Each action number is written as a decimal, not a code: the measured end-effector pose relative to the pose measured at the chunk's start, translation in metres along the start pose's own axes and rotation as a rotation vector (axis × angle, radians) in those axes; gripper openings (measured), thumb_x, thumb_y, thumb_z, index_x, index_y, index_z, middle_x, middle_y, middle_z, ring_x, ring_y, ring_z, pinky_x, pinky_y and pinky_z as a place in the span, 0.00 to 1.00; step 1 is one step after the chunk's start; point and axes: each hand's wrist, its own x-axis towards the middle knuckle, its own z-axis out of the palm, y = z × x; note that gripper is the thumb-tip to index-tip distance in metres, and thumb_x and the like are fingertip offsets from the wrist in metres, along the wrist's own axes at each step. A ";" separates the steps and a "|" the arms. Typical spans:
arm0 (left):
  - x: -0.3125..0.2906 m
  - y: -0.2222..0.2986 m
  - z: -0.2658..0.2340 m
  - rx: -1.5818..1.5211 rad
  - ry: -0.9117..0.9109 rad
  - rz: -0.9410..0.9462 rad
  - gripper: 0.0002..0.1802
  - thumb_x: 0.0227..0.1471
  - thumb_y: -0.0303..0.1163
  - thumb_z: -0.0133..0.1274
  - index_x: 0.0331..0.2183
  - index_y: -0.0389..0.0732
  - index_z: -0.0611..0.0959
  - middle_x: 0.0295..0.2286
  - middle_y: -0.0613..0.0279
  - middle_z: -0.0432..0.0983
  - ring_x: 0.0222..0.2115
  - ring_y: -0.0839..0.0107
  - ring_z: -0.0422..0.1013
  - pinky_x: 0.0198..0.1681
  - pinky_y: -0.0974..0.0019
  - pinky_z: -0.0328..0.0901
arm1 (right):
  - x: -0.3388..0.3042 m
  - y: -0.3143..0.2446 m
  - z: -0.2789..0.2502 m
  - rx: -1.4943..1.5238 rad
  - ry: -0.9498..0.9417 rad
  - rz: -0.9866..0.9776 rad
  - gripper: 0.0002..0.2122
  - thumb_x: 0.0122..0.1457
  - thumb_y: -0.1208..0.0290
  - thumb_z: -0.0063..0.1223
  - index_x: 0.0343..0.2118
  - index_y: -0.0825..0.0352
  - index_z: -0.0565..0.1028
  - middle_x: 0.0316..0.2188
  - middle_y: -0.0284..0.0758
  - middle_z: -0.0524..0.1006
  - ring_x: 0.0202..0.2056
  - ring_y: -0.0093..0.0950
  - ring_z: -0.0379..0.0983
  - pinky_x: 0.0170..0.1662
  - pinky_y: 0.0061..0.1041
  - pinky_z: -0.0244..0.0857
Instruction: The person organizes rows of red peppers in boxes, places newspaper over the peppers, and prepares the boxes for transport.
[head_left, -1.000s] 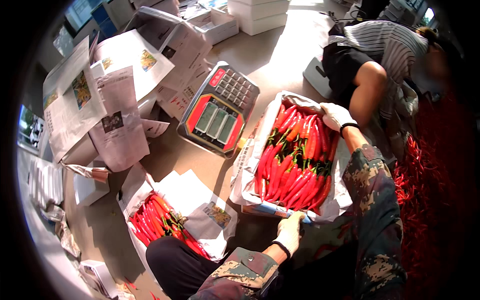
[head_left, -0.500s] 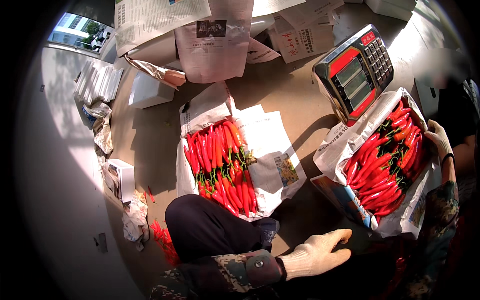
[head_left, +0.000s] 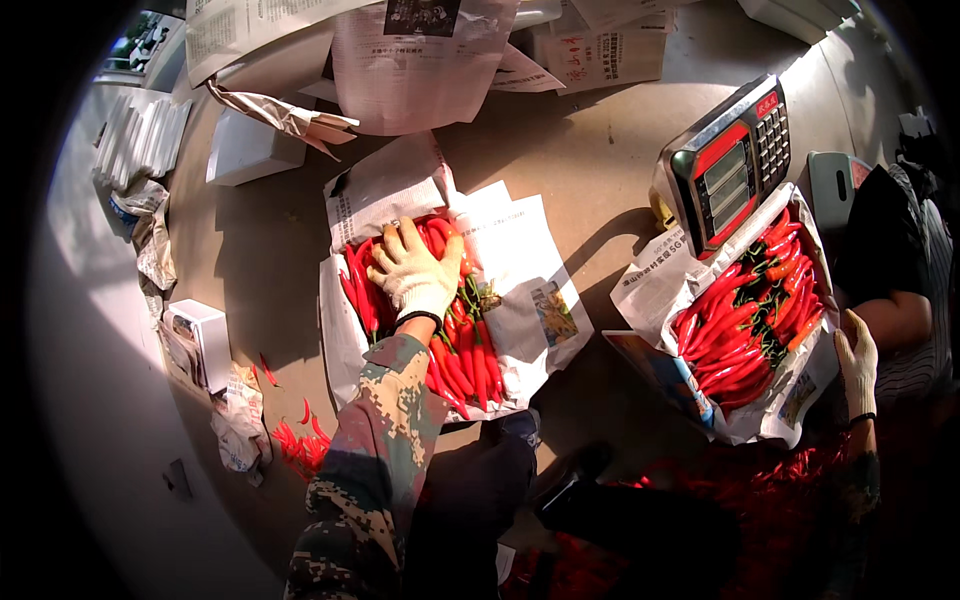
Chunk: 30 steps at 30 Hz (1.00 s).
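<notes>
My left hand (head_left: 416, 274), in a cream knit glove, lies palm down with fingers spread on red chili peppers (head_left: 466, 352). These peppers sit in rows in a newspaper-lined box (head_left: 342, 350) whose paper flaps fold outward. At the right, my gloved right hand (head_left: 856, 368) rests against the outer side of a second newspaper-lined box (head_left: 735, 428), its fingers stretched along the edge. More red chili peppers (head_left: 745, 330) fill that box, their green stems meeting in the middle. A scale with a red and black panel (head_left: 728, 170) stands right behind it.
Loose chili peppers (head_left: 300, 446) lie on the floor at the left, with more in shadow at the lower right. White foam boxes (head_left: 254, 148) and crumpled newspaper (head_left: 240, 425) line the left side. Another person's arm (head_left: 884, 320) is near the right box.
My left hand has moved from the space between the boxes up and left onto the peppers in the left box. My right hand has slid nearer along the right box's side.
</notes>
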 end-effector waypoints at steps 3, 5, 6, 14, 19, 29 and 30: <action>-0.011 0.035 0.002 0.113 -0.073 0.057 0.47 0.60 0.65 0.54 0.74 0.59 0.66 0.73 0.53 0.59 0.72 0.39 0.55 0.69 0.23 0.46 | -0.064 -0.035 -0.037 -0.192 -0.118 0.032 0.21 0.70 0.72 0.59 0.63 0.73 0.76 0.52 0.41 0.83 0.54 0.30 0.79 0.62 0.30 0.71; -0.016 0.040 -0.019 0.073 0.024 0.149 0.47 0.60 0.63 0.55 0.75 0.59 0.65 0.74 0.53 0.58 0.72 0.39 0.54 0.69 0.22 0.46 | -0.111 -0.037 -0.071 -0.179 -0.106 0.081 0.20 0.70 0.71 0.59 0.61 0.73 0.77 0.50 0.41 0.83 0.52 0.29 0.79 0.60 0.30 0.71; -0.018 0.034 -0.012 0.078 -0.038 0.176 0.47 0.60 0.62 0.55 0.75 0.60 0.64 0.74 0.52 0.57 0.72 0.38 0.53 0.69 0.22 0.46 | -0.122 -0.041 -0.070 -0.125 -0.109 0.159 0.19 0.70 0.72 0.59 0.61 0.73 0.78 0.49 0.40 0.83 0.51 0.28 0.79 0.59 0.30 0.72; -0.009 0.011 -0.006 0.033 -0.200 0.196 0.47 0.64 0.62 0.50 0.77 0.57 0.59 0.76 0.55 0.53 0.74 0.38 0.50 0.70 0.15 0.42 | -0.174 -0.102 -0.051 -0.029 -0.177 0.197 0.18 0.68 0.77 0.61 0.59 0.75 0.78 0.48 0.39 0.83 0.48 0.27 0.79 0.56 0.29 0.73; -0.003 -0.078 0.014 -0.223 0.229 0.358 0.46 0.62 0.49 0.57 0.75 0.46 0.63 0.72 0.53 0.61 0.73 0.46 0.55 0.75 0.31 0.45 | -0.180 -0.249 0.023 0.038 -0.118 0.087 0.16 0.68 0.79 0.61 0.57 0.76 0.79 0.50 0.44 0.84 0.51 0.33 0.82 0.60 0.33 0.73; 0.025 -0.072 0.053 -0.141 0.328 0.678 0.33 0.63 0.41 0.56 0.67 0.45 0.77 0.65 0.48 0.72 0.64 0.46 0.67 0.72 0.36 0.52 | -0.045 -0.471 0.432 0.058 0.026 -0.650 0.39 0.63 0.54 0.66 0.71 0.76 0.67 0.71 0.60 0.66 0.75 0.59 0.57 0.77 0.55 0.48; 0.031 -0.070 0.048 -0.102 0.336 0.671 0.33 0.63 0.42 0.56 0.67 0.46 0.77 0.65 0.48 0.72 0.65 0.46 0.67 0.72 0.36 0.52 | -0.043 -0.482 0.444 0.059 0.085 -0.672 0.40 0.61 0.53 0.67 0.70 0.76 0.68 0.70 0.60 0.67 0.74 0.60 0.58 0.77 0.58 0.48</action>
